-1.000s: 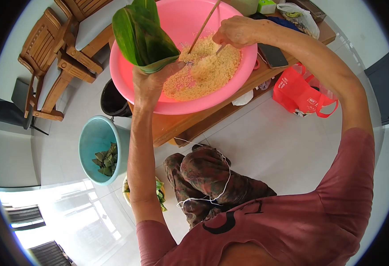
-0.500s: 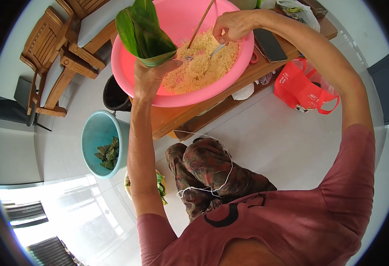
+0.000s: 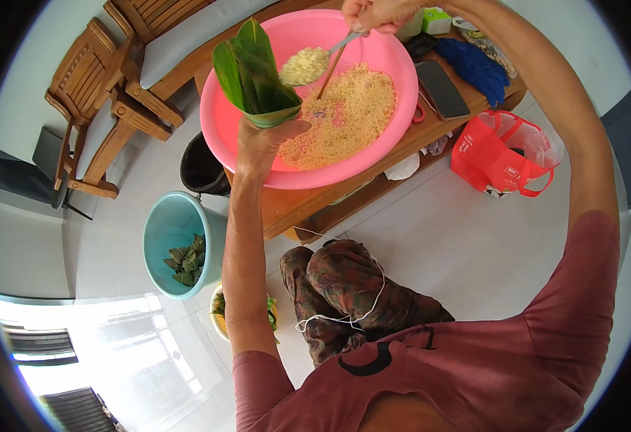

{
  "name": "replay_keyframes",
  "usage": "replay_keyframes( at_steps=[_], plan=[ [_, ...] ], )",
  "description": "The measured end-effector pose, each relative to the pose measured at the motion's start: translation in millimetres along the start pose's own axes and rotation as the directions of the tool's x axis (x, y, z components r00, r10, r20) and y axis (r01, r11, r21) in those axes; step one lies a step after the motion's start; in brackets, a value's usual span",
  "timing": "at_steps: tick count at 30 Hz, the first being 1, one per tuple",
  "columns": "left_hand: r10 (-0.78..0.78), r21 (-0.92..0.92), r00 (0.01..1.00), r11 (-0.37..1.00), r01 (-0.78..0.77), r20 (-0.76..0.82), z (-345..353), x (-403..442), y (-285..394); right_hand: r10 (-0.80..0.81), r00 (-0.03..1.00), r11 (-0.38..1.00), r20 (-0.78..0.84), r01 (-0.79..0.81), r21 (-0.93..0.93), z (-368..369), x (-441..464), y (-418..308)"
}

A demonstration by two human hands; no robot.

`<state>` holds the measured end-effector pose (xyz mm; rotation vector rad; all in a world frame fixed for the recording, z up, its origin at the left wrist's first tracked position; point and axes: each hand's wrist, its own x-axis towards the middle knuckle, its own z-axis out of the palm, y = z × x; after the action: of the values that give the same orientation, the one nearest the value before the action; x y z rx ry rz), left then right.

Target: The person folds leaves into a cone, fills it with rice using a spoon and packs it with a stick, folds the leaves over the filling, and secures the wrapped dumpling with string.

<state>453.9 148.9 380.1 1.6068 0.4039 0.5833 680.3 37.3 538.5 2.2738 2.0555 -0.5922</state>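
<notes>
My left hand is closed around the base of a cone of folded green leaves, its tips pointing up over the left side of the pink basin. My right hand grips the handle of a spoon above the basin's far side. A heap of grains that look like rice fills the spoon, just right of the leaf cone. More pale yellow grains cover the basin's bottom, and a brown stick leans in them. The inside of the cone is hidden.
The basin stands on a wooden table beside a dark phone and a blue cloth-like item. On the floor are a teal bucket with leaf-wrapped bundles, a black bucket and a red bag. White string crosses my knees.
My right hand has lifted the spoon out of the grains, now heaped, and brought it up and left beside the leaf cone. The whole view has shifted slightly; my left hand keeps its grip.
</notes>
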Motion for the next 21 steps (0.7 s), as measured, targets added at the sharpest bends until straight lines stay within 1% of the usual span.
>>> replay_keyframes(
  at_steps=[3,4,5,6,7,10,13,15,16,18,19,20,21],
  plan=[
    [0.002,-0.088,0.999,0.996,0.002,0.042,-0.2,0.9,-1.4,-0.138,0.981,0.989,-0.135,0.145,0.041,4.8,-2.7,-27.8],
    [0.007,-0.125,0.999,0.992,-0.001,0.053,-0.5,1.2,-0.7,-0.178,0.970,0.982,-0.167,0.185,0.025,11.8,-2.6,-37.4],
    [0.001,-0.203,0.997,0.979,0.014,0.072,-1.9,0.9,1.4,-0.274,0.912,0.962,-0.307,0.254,-0.104,26.7,0.6,-39.1],
    [-0.005,-0.281,0.996,0.959,0.030,0.090,-3.4,-0.3,3.7,-0.377,0.823,0.923,-0.424,0.300,-0.240,47.7,6.1,-36.0],
    [-0.009,-0.357,0.994,0.933,0.048,0.109,-4.5,-1.7,5.0,-0.482,0.710,0.870,-0.514,0.319,-0.375,64.8,10.3,-32.5],
    [0.027,-0.345,0.999,0.939,-0.014,0.034,-1.8,-3.9,3.6,-0.592,0.500,0.788,-0.632,0.198,-0.582,91.6,12.2,-25.2],
    [-0.017,-0.179,1.000,0.984,0.013,-0.020,-4.6,-1.6,-1.7,-0.540,0.388,0.840,-0.747,0.301,-0.451,88.1,5.2,-16.3],
    [0.000,-0.141,0.998,0.990,-0.009,-0.067,-4.0,-4.6,-3.8,-0.358,0.623,0.934,-0.696,0.224,-0.279,73.4,-9.3,-6.3],
    [0.014,-0.114,0.996,0.993,-0.024,-0.090,-3.5,-4.7,-2.7,-0.256,0.715,0.966,-0.650,0.167,-0.197,69.0,-13.0,-0.3],
    [0.034,-0.106,0.993,0.993,-0.046,-0.112,-0.2,-4.5,-2.1,-0.193,0.861,0.971,-0.470,0.099,-0.217,76.9,-7.5,14.3],
    [0.043,-0.103,0.991,0.993,-0.056,-0.125,1.7,-5.3,-1.7,-0.153,0.917,0.970,-0.368,0.069,-0.232,85.0,-3.0,19.8],
    [0.040,-0.092,0.991,0.994,-0.052,-0.129,5.0,-6.0,-0.2,-0.204,0.908,0.936,-0.367,0.071,-0.344,98.3,5.0,24.5],
    [0.037,-0.080,0.990,0.996,-0.048,-0.136,9.6,-7.7,2.1,-0.239,0.895,0.932,-0.376,0.102,-0.348,107.0,12.6,25.2]
  ],
)
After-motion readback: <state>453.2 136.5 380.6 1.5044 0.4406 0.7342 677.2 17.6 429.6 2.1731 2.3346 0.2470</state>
